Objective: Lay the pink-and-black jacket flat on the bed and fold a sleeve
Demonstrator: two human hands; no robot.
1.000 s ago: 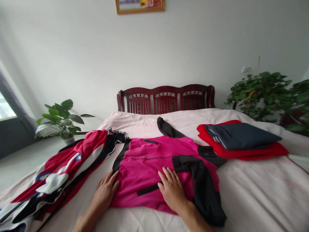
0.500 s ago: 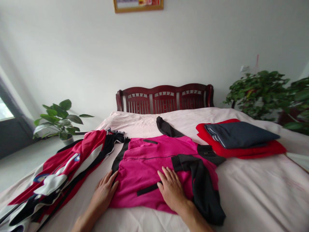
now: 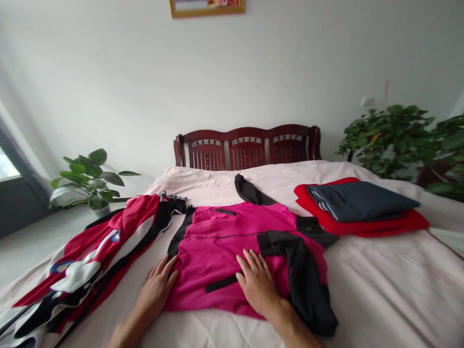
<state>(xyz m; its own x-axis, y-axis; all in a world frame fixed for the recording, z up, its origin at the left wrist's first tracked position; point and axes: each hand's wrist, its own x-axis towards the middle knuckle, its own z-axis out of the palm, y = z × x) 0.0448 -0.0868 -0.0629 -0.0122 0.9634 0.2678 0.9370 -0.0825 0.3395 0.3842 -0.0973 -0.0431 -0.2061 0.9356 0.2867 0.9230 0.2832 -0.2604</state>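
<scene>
A magenta jacket with black trim lies spread on the bed, its collar end toward the right and its hem toward the left. One black sleeve is folded over the front and bends down to the near side. The other black sleeve points away toward the headboard. My left hand rests flat at the hem's near corner, fingers stretched out. Flat on the near front panel, beside the black pocket strip, lies my right hand with fingers a little apart.
To the left is a loose heap of red, white and black clothes. On the right, a folded dark blue garment tops a folded red one. A pink sheet covers the bed; a wooden headboard and potted plants stand beyond.
</scene>
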